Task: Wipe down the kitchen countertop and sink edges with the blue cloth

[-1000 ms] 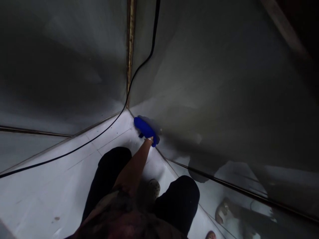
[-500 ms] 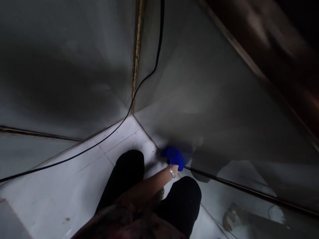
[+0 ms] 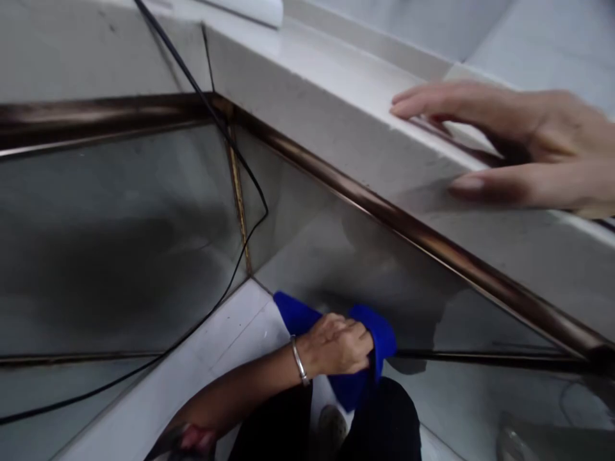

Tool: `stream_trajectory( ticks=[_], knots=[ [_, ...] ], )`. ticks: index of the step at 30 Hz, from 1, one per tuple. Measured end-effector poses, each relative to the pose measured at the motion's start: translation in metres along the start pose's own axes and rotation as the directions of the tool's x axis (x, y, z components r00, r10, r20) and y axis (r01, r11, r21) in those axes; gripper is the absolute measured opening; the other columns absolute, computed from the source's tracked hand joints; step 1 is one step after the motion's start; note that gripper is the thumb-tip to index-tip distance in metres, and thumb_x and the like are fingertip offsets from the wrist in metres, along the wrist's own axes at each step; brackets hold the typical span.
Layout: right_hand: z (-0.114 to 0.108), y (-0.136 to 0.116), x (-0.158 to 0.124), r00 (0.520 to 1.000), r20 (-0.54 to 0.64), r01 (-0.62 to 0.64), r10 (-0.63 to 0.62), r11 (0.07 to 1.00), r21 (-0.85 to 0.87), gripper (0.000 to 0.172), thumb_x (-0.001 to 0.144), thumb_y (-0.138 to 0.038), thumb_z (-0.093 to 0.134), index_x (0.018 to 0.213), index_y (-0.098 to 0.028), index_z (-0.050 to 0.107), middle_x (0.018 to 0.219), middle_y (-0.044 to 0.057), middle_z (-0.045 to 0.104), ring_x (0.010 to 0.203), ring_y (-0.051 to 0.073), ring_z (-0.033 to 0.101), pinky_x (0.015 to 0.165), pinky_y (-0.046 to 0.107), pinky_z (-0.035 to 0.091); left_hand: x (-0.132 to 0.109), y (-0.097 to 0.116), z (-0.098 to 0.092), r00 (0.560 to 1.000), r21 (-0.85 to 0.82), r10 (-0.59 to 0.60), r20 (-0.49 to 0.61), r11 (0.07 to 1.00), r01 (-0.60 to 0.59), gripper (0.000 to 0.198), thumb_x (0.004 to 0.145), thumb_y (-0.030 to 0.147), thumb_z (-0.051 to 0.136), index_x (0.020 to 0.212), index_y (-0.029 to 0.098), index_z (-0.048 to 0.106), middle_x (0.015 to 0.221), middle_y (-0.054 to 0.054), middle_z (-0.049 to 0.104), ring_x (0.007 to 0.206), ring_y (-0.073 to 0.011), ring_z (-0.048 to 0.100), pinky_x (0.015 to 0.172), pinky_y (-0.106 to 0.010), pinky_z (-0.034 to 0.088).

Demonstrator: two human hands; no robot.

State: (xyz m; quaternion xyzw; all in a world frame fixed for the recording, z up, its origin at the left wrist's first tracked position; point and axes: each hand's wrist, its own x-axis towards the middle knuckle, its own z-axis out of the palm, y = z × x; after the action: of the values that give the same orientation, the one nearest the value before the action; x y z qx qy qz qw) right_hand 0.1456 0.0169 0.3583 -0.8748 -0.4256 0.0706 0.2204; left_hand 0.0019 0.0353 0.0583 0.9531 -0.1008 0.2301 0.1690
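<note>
My left hand (image 3: 339,346), with a silver bangle (image 3: 300,362) at the wrist, is closed on a blue cloth (image 3: 382,333) low down between my knees and the glossy cabinet panel (image 3: 307,243). One corner of the cloth reaches left to the panel's foot; another hangs below the fist. Higher up on the right, my right hand (image 3: 523,141) is at the pale counter edge (image 3: 327,109). Its fingers stretch over the top and its thumb is apart along the front face. Whether it presses on the edge, I cannot tell.
A black cable (image 3: 187,70) runs over the counter, down past the inner corner and along the floor. A brown metal trim (image 3: 384,208) lines the underside of the counter. White floor tiles (image 3: 240,326) lie at the corner. A white cylindrical object (image 3: 259,9) rests on top.
My view has risen, bringing the counter and my right hand into sight. The left hand's fist now shows, with more of the blue cloth spread around it.
</note>
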Motion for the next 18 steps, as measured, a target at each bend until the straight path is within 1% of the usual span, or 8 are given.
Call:
stream_trajectory(
  ticks=[2, 4, 6, 8, 10, 12, 14, 18],
  knots=[
    [-0.019, -0.004, 0.007, 0.952, 0.08, 0.305, -0.297, 0.943, -0.132, 0.047, 0.072, -0.017, -0.001, 0.057, 0.004, 0.038, 0.157, 0.008, 0.039, 0.121, 0.011, 0.055, 0.076, 0.011, 0.036, 0.018, -0.009, -0.034, 0.978, 0.171, 0.153, -0.145, 0.977, -0.127, 0.02, 0.094, 0.019, 0.053, 0.078, 0.02, 0.065, 0.067, -0.002, 0.056, 0.067, -0.0168, 0.057, 0.059, -0.03, 0.045],
    [-0.026, 0.0, 0.011, 0.853, 0.129, 0.522, -0.506, 0.836, -0.171, 0.053, 0.081, -0.025, 0.008, 0.064, 0.005, 0.049, 0.156, 0.007, 0.043, 0.133, 0.013, 0.048, 0.089, 0.015, 0.038, 0.036, -0.017, -0.068, 0.922, 0.275, 0.216, -0.323, 0.953, -0.127, 0.024, 0.094, 0.016, 0.05, 0.076, 0.022, 0.064, 0.071, -0.002, 0.056, 0.075, -0.0174, 0.058, 0.07, -0.032, 0.049],
    [-0.028, 0.009, 0.015, 0.745, 0.152, 0.665, -0.649, 0.741, -0.094, 0.053, 0.092, -0.043, 0.038, 0.088, 0.0, 0.069, 0.155, 0.001, 0.051, 0.142, 0.014, 0.044, 0.109, 0.024, 0.034, 0.052, -0.023, -0.102, 0.825, 0.341, 0.258, -0.503, 0.936, -0.085, 0.024, 0.096, 0.021, 0.05, 0.079, 0.023, 0.067, 0.084, -0.005, 0.062, 0.09, -0.02, 0.061, 0.086, -0.037, 0.052],
    [-0.028, 0.021, 0.02, 0.638, 0.162, 0.763, -0.753, 0.646, -0.005, 0.051, 0.088, -0.053, 0.068, 0.119, -0.013, 0.073, 0.154, -0.001, 0.054, 0.147, 0.017, 0.044, 0.122, 0.032, 0.029, 0.066, -0.026, -0.135, 0.706, 0.393, 0.314, -0.634, 0.918, -0.056, 0.022, 0.097, 0.031, 0.053, 0.086, 0.023, 0.07, 0.104, -0.008, 0.066, 0.108, -0.0243, 0.061, 0.099, -0.043, 0.051],
    [-0.029, 0.03, 0.027, 0.588, 0.169, 0.794, -0.791, 0.604, 0.066, 0.06, 0.093, -0.061, 0.069, 0.138, -0.022, 0.066, 0.155, 0.0, 0.054, 0.148, 0.02, 0.045, 0.127, 0.038, 0.03, 0.081, -0.027, -0.165, 0.665, 0.41, 0.323, -0.673, 0.912, -0.027, 0.027, 0.098, 0.042, 0.053, 0.096, 0.023, 0.072, 0.122, -0.011, 0.063, 0.123, -0.0287, 0.056, 0.107, -0.048, 0.048],
    [-0.029, 0.035, 0.033, 0.61, 0.14, 0.766, -0.78, 0.625, 0.147, 0.061, 0.1, -0.067, 0.055, 0.137, -0.02, 0.066, 0.147, 0.001, 0.06, 0.142, 0.021, 0.051, 0.127, 0.042, 0.035, 0.097, -0.029, -0.19, 0.727, 0.374, 0.242, -0.642, 0.927, 0.022, 0.035, 0.098, 0.05, 0.052, 0.104, 0.022, 0.072, 0.129, -0.012, 0.06, 0.13, -0.032, 0.053, 0.11, -0.051, 0.045],
    [-0.027, 0.037, 0.039, 0.662, 0.091, 0.691, -0.744, 0.653, 0.312, 0.061, 0.105, -0.066, 0.045, 0.12, -0.013, 0.072, 0.13, 0.002, 0.07, 0.128, 0.021, 0.062, 0.123, 0.046, 0.043, 0.113, -0.033, -0.208, 0.798, 0.317, 0.113, -0.592, 0.943, 0.101, 0.042, 0.099, 0.056, 0.049, 0.109, 0.021, 0.07, 0.126, -0.013, 0.061, 0.127, -0.0329, 0.055, 0.109, -0.051, 0.046],
    [-0.023, 0.029, 0.036, 0.812, 0.072, 0.408, -0.578, 0.653, 0.639, 0.063, 0.114, -0.043, 0.021, 0.102, -0.005, 0.069, 0.12, 0.005, 0.073, 0.123, 0.02, 0.065, 0.115, 0.051, 0.05, 0.131, -0.04, -0.223, 0.806, 0.238, -0.047, -0.59, 0.944, 0.23, 0.047, 0.102, 0.061, 0.041, 0.107, 0.022, 0.068, 0.105, -0.009, 0.068, 0.105, -0.0278, 0.063, 0.096, -0.043, 0.05]
  ],
)
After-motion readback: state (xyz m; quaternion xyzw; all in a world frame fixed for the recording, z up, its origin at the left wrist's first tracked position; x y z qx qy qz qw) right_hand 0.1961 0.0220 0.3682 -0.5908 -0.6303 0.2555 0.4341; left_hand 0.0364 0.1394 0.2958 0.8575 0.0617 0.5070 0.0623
